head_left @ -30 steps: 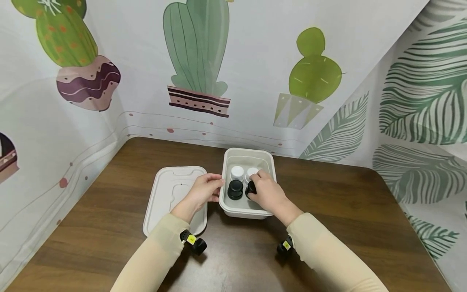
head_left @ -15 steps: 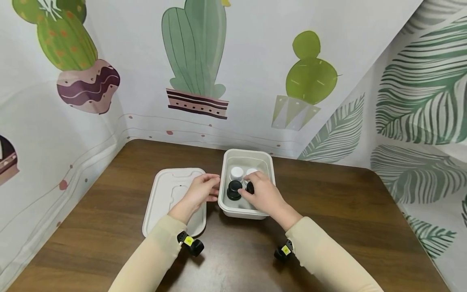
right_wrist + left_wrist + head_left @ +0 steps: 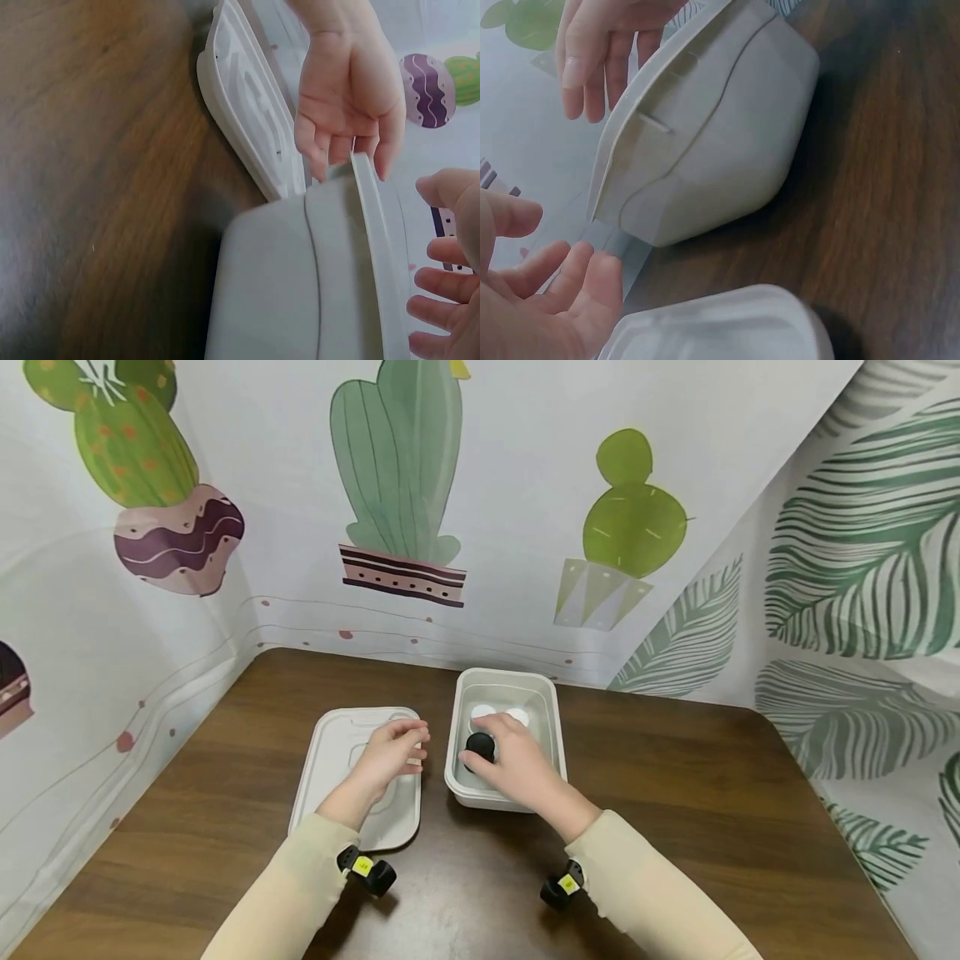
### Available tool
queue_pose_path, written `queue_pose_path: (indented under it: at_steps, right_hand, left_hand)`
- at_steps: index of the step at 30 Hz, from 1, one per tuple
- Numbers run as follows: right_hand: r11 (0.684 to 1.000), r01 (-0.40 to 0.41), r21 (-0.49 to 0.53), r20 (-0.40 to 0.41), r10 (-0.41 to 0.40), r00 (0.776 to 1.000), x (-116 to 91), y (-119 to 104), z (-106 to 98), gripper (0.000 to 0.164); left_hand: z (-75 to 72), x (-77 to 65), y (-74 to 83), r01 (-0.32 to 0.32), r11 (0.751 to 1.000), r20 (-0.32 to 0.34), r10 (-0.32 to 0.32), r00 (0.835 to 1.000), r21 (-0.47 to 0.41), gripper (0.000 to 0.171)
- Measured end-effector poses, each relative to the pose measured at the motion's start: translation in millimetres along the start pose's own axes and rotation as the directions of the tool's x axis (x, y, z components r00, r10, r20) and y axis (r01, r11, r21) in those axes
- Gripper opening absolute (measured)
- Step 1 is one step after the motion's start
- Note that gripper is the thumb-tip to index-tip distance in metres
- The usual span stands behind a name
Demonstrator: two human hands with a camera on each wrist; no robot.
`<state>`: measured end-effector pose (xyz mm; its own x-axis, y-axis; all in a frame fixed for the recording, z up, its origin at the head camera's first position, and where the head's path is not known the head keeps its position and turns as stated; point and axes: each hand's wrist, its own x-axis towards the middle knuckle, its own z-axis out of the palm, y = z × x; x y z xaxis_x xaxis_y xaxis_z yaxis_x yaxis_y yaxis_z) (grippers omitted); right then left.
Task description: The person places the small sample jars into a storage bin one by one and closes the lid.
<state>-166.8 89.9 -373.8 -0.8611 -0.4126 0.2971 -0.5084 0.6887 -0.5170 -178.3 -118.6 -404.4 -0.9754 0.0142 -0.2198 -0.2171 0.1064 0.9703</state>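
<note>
In the head view, my right hand (image 3: pixel 517 764) hovers over the grey-white plastic box (image 3: pixel 551 752), thumb and fingers parted above a black-lidded jar (image 3: pixel 480 746). The right wrist view shows these fingers (image 3: pixel 442 289) just above the rim, with nothing between them. Two white lids, a left white lid (image 3: pixel 482 713) and a right white lid (image 3: pixel 518 717), show farther back inside the box. My left hand (image 3: pixel 386 756) is held over the flat box lid (image 3: pixel 322 793), apart from the box, its fingers loosely bent and holding nothing. The right hand covers part of the box's inside.
The box and its lid lie side by side on a brown wooden table (image 3: pixel 660 802). A cactus-print cloth (image 3: pixel 517 510) hangs behind the table's far edge. Small black wrist cameras are strapped to both forearms.
My right hand has let go of the right-hand black jar and shifted left over the other one. My left hand has moved away from the box's left side, over the lid.
</note>
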Motion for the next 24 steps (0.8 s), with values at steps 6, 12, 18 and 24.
queue_pose_path:
  at_steps: [6, 12, 18, 24]
  right_hand:
    - [1.000, 0.014, 0.025, 0.018, -0.015, 1.000, -1.2, -7.0, 2.6, 0.050]
    - [0.999, -0.003, 0.037, 0.056, 0.001, 0.998, -1.8, -13.8, 6.7, 0.052]
    - [0.997, -0.007, 0.074, 0.093, 0.000, 0.996, -1.5, -21.4, 10.4, 0.055]
    - [0.995, -0.006, 0.096, 0.090, -0.003, 0.996, -2.5, -25.7, 16.0, 0.056]
  left_hand:
    - [-9.1, -5.7, -3.3, -0.039, 0.997, -0.028, 0.041, 0.999, 0.072, 0.038]
    - [-19.0, -11.5, -5.1, -0.060, 0.990, -0.044, 0.066, 0.997, 0.127, 0.040]
    - [-27.2, -13.4, -8.0, -0.055, 0.984, -0.069, 0.067, 0.995, 0.171, 0.040]
    - [-33.1, -17.9, -8.9, -0.071, 0.976, -0.085, 0.091, 0.992, 0.208, 0.040]
